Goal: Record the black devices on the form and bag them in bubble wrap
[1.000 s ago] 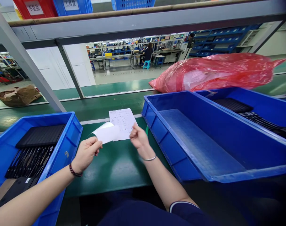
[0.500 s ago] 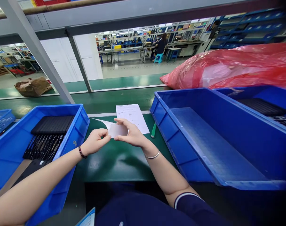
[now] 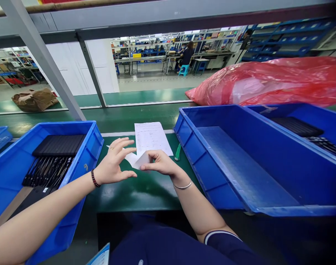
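We're on one view only: head-worn, looking forward and down from over the wearer's navy shirt (image 3: 159,243) at the near edge. Our left hand (image 3: 110,166) and right hand (image 3: 163,162) sit mid-frame at close range. It's wide: green bench (image 3: 123,197) in the middle, left blue bin (image 3: 87,165) and right blue bin (image 3: 203,165) cropped at the sides, far shelving (image 3: 286,38) showing small at right.

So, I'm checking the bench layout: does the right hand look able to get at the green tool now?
Probably yes: the green tool lies close past the right hand, beside a blue bin, with nothing covering it. The white paper in that hand may need letting go first.
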Action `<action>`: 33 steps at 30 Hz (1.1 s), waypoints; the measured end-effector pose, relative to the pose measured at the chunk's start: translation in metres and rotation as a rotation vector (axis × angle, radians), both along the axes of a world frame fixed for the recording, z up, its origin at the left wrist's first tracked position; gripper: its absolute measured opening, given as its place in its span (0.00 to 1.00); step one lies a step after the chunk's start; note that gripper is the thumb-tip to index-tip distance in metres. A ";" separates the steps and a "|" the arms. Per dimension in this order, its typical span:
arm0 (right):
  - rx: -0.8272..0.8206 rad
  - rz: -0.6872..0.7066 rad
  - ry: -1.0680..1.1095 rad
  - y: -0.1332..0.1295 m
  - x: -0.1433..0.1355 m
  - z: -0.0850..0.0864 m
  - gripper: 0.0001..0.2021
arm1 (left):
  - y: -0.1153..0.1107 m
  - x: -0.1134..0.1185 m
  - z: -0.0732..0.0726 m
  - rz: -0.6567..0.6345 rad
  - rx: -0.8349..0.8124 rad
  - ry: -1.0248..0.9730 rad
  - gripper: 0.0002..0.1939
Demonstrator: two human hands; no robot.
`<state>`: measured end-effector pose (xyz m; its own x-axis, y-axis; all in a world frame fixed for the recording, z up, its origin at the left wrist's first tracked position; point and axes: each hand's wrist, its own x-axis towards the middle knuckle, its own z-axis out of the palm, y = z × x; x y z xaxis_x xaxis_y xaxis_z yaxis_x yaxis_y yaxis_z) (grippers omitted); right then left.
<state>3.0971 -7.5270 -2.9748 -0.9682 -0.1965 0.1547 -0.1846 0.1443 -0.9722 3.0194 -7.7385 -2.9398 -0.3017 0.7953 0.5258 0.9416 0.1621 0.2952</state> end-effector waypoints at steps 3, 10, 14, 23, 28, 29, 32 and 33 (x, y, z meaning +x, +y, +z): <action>-0.094 -0.001 -0.039 0.003 0.003 -0.009 0.15 | 0.003 0.003 -0.002 -0.085 -0.141 -0.116 0.09; -0.147 0.092 0.025 0.010 0.005 -0.016 0.24 | 0.007 0.011 -0.004 0.003 -0.277 -0.630 0.11; -0.120 0.181 0.034 0.009 0.002 -0.012 0.19 | 0.007 0.009 -0.007 -0.006 -0.315 -0.848 0.15; -0.151 0.194 -0.024 0.003 -0.002 -0.018 0.11 | 0.008 0.006 -0.008 -0.006 -0.394 -0.868 0.15; -0.114 0.211 -0.033 0.001 -0.002 -0.016 0.11 | 0.008 0.004 -0.008 -0.011 -0.420 -0.821 0.15; -0.115 0.211 -0.044 0.000 -0.002 -0.016 0.11 | 0.008 0.004 -0.008 -0.013 -0.422 -0.815 0.15; -0.156 0.206 -0.087 -0.004 -0.003 -0.016 0.11 | 0.008 0.004 -0.008 -0.011 -0.416 -0.831 0.16; -0.177 0.206 -0.100 -0.005 -0.003 -0.016 0.11 | 0.008 0.005 -0.008 -0.007 -0.410 -0.841 0.16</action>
<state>3.0941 -7.5325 -2.9910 -0.9230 -0.3689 0.1096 -0.0942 -0.0595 -0.9938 3.0242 -7.7303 -2.9479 -0.4497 0.8738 -0.1851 0.4463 0.3994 0.8008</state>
